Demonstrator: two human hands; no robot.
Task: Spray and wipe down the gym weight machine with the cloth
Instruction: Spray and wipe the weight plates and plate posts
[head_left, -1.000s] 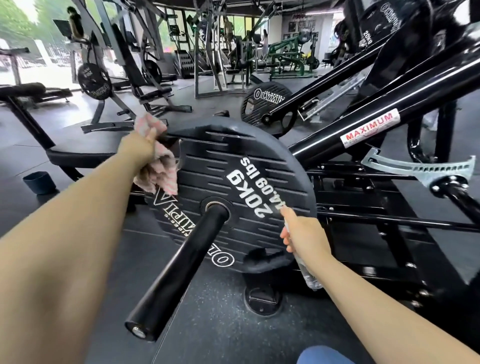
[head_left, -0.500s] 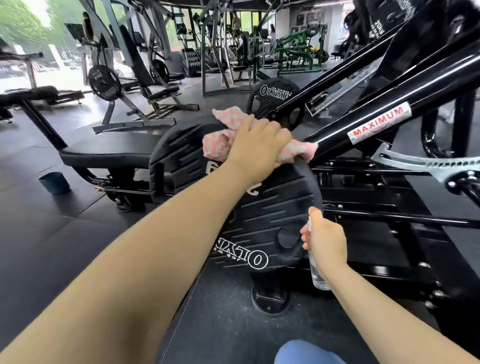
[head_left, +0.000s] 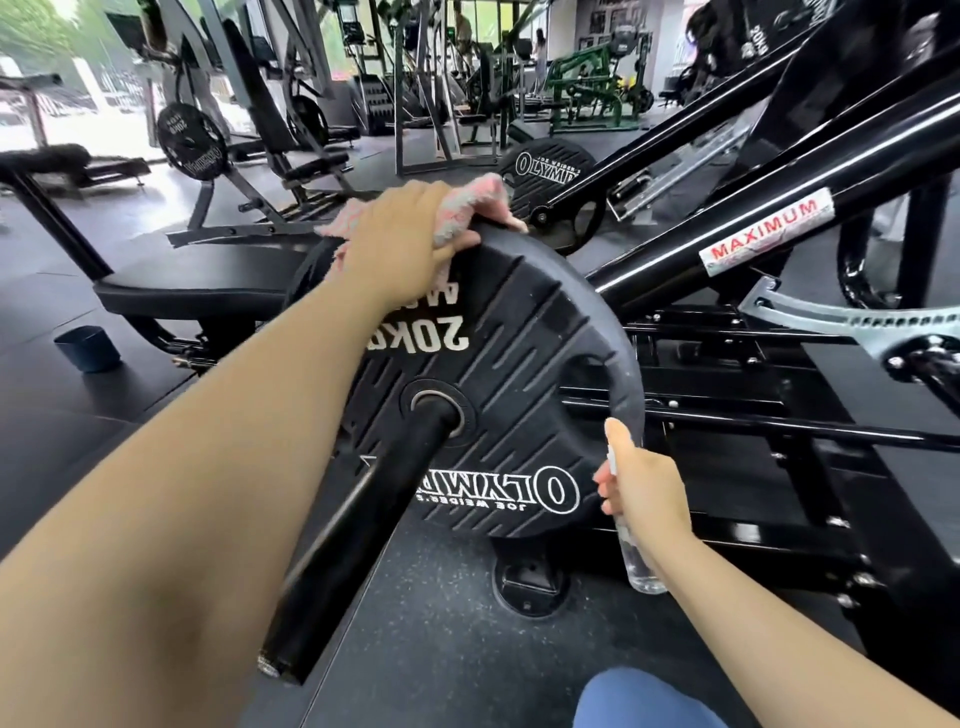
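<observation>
Nearest my camera, at the bottom edge, a blue knee (head_left: 644, 699) shows above the dark floor (head_left: 441, 639). My right hand (head_left: 647, 480) is curled around a clear spray bottle (head_left: 640, 564), thumb raised, just beside the lower right rim of the plate (head_left: 519, 364); the bottle's body hangs below my fist, and I cannot tell how its nozzle is turned. The black bar (head_left: 353, 535) runs from lower left up through the plate's centre hole. The plate sits upright on that bar, its white lettering — "20K" above, "OLYMP" below — reading upside down. My left hand (head_left: 400, 239) grasps the pink-and-grey cloth (head_left: 467, 205) and presses it onto the plate's top rim, the fingers wrapped over the edge and the cloth bunched under and beyond them. Right of the plate, the machine's black frame (head_left: 727, 249) slopes upward, carrying a "MAXIMUM" label (head_left: 766, 231). Left of the plate stands a black bench (head_left: 197, 286), with a dark cup (head_left: 88, 348) on the floor well apart from it. Farther back — a second plate (head_left: 553, 169) marked "OLYMP", then other gym machines, blurred.
</observation>
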